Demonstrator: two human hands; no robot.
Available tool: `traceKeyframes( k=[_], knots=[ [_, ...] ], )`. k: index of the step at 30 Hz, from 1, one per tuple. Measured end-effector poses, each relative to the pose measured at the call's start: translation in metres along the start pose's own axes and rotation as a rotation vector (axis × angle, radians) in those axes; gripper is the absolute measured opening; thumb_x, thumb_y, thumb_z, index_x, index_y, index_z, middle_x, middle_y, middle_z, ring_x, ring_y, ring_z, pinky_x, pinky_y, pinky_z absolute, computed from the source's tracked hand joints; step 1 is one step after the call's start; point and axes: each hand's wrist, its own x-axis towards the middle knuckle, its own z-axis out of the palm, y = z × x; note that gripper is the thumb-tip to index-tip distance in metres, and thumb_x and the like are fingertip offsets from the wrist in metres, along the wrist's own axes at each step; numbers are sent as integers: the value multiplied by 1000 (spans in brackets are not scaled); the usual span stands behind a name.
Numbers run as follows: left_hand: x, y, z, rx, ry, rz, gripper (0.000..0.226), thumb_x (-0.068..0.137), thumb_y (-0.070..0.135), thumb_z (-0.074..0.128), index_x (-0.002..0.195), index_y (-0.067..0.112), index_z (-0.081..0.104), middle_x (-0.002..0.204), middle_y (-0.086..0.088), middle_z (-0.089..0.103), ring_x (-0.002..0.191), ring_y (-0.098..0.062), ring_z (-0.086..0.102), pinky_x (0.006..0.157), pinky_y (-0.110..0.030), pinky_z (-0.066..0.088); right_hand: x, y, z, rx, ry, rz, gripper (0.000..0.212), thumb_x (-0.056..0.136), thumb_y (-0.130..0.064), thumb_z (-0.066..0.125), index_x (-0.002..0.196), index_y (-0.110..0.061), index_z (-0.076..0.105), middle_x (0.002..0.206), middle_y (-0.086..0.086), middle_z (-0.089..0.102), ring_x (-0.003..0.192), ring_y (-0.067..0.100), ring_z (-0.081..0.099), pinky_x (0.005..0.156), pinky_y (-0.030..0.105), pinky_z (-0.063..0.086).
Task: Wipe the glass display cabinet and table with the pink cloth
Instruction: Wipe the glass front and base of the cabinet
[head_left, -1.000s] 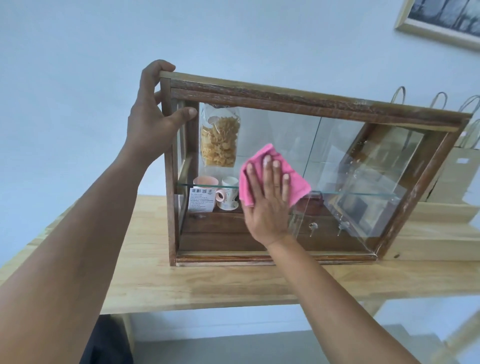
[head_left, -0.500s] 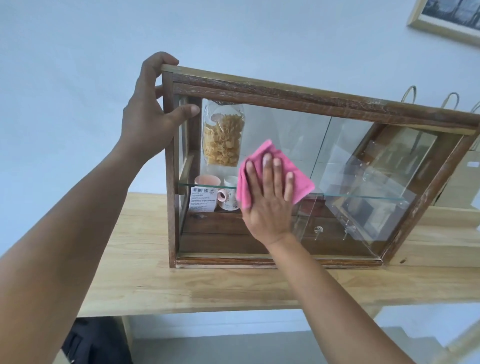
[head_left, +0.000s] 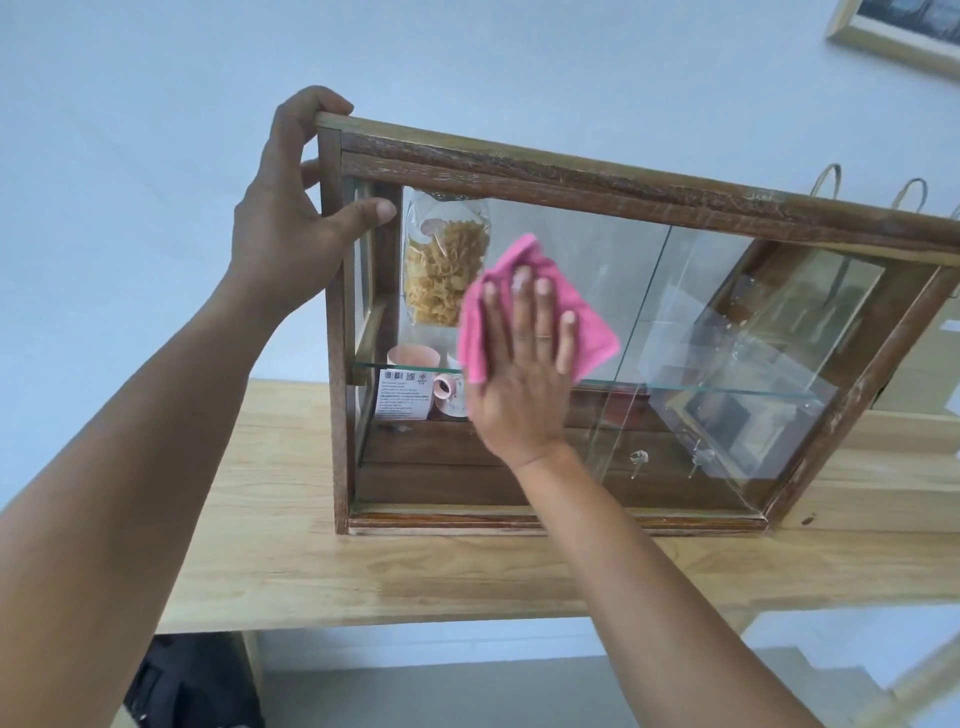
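Note:
A glass display cabinet (head_left: 623, 179) with a dark wooden frame stands on a light wooden table (head_left: 395, 577). My left hand (head_left: 291, 223) grips the cabinet's top left corner, thumb on the front post. My right hand (head_left: 522, 374) lies flat, fingers spread, pressing the pink cloth (head_left: 592, 338) against the front glass left of the middle. The cloth sticks out above and to the right of my fingers. Behind the glass are a bag of pasta (head_left: 441, 270), pink cups (head_left: 415, 358) and a printed card (head_left: 402, 402).
A picture frame (head_left: 893, 39) hangs on the pale wall at the top right. Paper bag handles (head_left: 826, 179) rise behind the cabinet's right end. A dark object (head_left: 192, 680) sits on the floor under the table's left side.
My right hand with the pink cloth has slid slightly up and left on the front glass. The view has shifted a little; my left hand keeps its grip on the corner.

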Motion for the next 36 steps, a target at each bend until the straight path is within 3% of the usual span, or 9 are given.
traceKeyframes(
  k=[5,7,11,15,20,22,26,30,36],
  knots=[
    [-1,3,-3,-21,-2,4,62,80,35,77,124,57,39,127,36,53,110,-11,63,87,-54,57,-85,-20,9,-70,-297,-681,68,104,-47,39,161,-23,10,168,4,-3,155,23,-5,122,46,-17],
    [-1,4,-4,-10,-2,8,62,80,37,77,125,57,39,129,36,53,116,-15,64,88,-53,57,-113,11,0,-110,-342,-731,73,100,-52,45,160,-28,12,168,2,0,155,21,-4,122,45,-16],
    [-1,6,-3,5,0,-5,62,78,40,75,123,61,38,128,39,52,119,-16,64,89,-52,58,-66,61,-16,-157,-170,-297,74,100,-52,40,161,-27,5,168,5,-8,155,26,-4,125,48,-2],
    [-2,6,-2,0,5,-1,61,79,42,74,124,59,37,124,41,51,116,-14,64,85,-46,56,33,19,-15,4,81,199,68,104,-46,22,159,-17,-6,166,5,-11,154,27,-6,124,48,-4],
    [-4,6,-3,-26,10,-7,61,79,42,75,125,60,38,123,43,53,119,-10,63,86,-44,55,-34,-37,3,-51,-172,-487,71,104,-49,38,161,-19,8,167,5,-10,155,24,-4,124,45,-7],
    [-4,6,-4,-32,2,1,61,80,42,75,125,60,38,124,43,53,122,-12,62,89,-46,55,-61,-11,1,-129,-175,-603,70,103,-48,39,160,-20,11,167,5,-11,155,22,-5,124,44,-6],
    [-3,5,-5,-30,-21,-12,61,81,41,75,120,66,37,124,45,52,122,-10,62,94,-50,55,-51,46,-13,-189,-111,-218,76,102,-48,32,160,-15,-3,167,7,-14,154,25,-9,124,48,-4],
    [-2,2,-6,-58,-44,-33,56,86,42,73,124,64,38,125,41,54,126,-10,60,98,-49,54,12,52,-23,-120,74,188,69,103,-45,25,160,-10,4,166,16,8,154,33,9,124,51,5],
    [2,-10,-15,-248,-187,-69,33,111,48,28,141,49,41,124,34,56,115,7,58,89,-28,47,33,-7,-14,-46,122,39,68,103,-50,23,155,-6,26,160,19,29,149,35,23,121,52,18]
  ],
)
